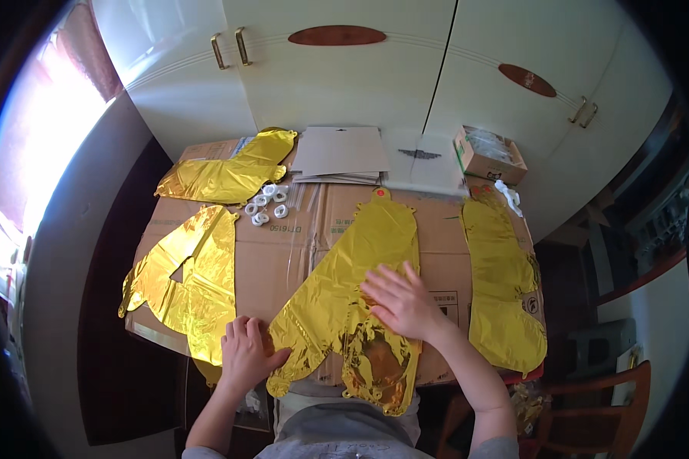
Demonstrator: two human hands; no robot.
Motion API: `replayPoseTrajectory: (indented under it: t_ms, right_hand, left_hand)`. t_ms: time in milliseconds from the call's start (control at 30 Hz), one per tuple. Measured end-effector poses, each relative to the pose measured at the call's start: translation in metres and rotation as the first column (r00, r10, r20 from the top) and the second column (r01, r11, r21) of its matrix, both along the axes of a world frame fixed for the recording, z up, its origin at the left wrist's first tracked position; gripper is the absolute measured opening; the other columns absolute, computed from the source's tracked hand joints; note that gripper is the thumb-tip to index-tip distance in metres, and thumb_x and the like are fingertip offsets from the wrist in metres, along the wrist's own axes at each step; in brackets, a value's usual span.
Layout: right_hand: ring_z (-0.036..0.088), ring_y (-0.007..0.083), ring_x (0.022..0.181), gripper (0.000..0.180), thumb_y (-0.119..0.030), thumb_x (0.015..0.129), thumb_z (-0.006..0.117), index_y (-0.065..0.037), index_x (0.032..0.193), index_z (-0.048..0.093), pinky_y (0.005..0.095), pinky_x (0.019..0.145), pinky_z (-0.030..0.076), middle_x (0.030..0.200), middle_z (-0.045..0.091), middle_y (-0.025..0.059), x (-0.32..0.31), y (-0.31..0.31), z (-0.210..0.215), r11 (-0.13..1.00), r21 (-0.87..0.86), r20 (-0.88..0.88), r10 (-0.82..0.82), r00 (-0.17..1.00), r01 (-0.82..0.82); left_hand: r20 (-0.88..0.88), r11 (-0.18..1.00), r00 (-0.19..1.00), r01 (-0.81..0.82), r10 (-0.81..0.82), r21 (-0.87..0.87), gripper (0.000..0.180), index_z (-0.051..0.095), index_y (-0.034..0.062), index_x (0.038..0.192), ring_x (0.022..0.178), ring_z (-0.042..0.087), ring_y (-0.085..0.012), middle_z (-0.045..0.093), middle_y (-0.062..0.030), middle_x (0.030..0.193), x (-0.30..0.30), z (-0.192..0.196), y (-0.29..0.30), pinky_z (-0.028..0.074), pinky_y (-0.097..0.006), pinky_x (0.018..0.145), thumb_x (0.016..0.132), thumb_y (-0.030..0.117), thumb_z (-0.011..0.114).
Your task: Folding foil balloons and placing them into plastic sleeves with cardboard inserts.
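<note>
A flat, uninflated gold foil balloon (344, 264) lies in front of me, its lower part wrinkled and hanging over the near edge of the cardboard. My right hand (402, 302) rests on its right side, fingers spread, holding nothing. Beside its lower left tip is my left hand (245, 353), fingers bent and thumb stretched toward the foil, with nothing visible in it. Another foil balloon (207, 275) with a triangular gap lies to the left. A third balloon (237, 168) is at the far left, and a further balloon (501, 287) lies along the right.
Brown cardboard (444, 252) covers the table. Several white rings (262, 206) lie near thin clear sticks (302, 197). Behind are stacked grey boards (341, 153) and a small carton (490, 157) with clear packets. White cabinets (344, 84) stand behind; a wooden chair (589, 417) is at right.
</note>
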State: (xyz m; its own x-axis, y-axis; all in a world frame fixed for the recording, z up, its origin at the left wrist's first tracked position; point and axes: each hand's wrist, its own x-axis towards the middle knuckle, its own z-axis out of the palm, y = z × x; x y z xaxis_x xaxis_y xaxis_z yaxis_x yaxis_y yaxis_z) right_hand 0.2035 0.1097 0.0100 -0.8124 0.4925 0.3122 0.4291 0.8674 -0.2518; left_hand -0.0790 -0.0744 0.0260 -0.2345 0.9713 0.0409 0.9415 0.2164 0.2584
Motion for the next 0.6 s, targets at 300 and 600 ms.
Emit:
replayPoseTrajectory:
  t_ms: [300,600]
  right_hand:
    - [0.049,0.0204,0.131,0.035,-0.027,0.09,0.063,-0.014,0.123,0.065,0.0568,0.114,0.026,0.13,0.061,0.0024,-0.026,0.006,-0.018,0.991,0.017,0.051,0.13,0.99,-0.131]
    - [0.062,0.0262,0.106,0.021,-0.02,0.089,0.066,-0.007,0.105,0.068,0.0419,0.096,0.045,0.105,0.069,0.0062,-0.023,0.0,-0.004,0.983,-0.181,-0.321,-0.067,0.945,0.009]
  left_hand:
    - [0.256,0.991,0.963,0.058,-0.087,0.12,0.041,0.062,-0.0016,0.097,0.094,0.053,-0.0318,0.054,-0.0147,0.096,0.0,-0.013,0.009,0.045,-0.043,0.083,0.074,0.029,0.077]
    - [0.701,0.934,0.617,0.217,-0.357,0.285,0.018,0.062,0.0015,0.081,0.08,0.054,-0.0251,0.056,-0.0103,0.089,0.048,0.017,0.034,0.045,-0.035,0.072,0.081,0.015,0.074]
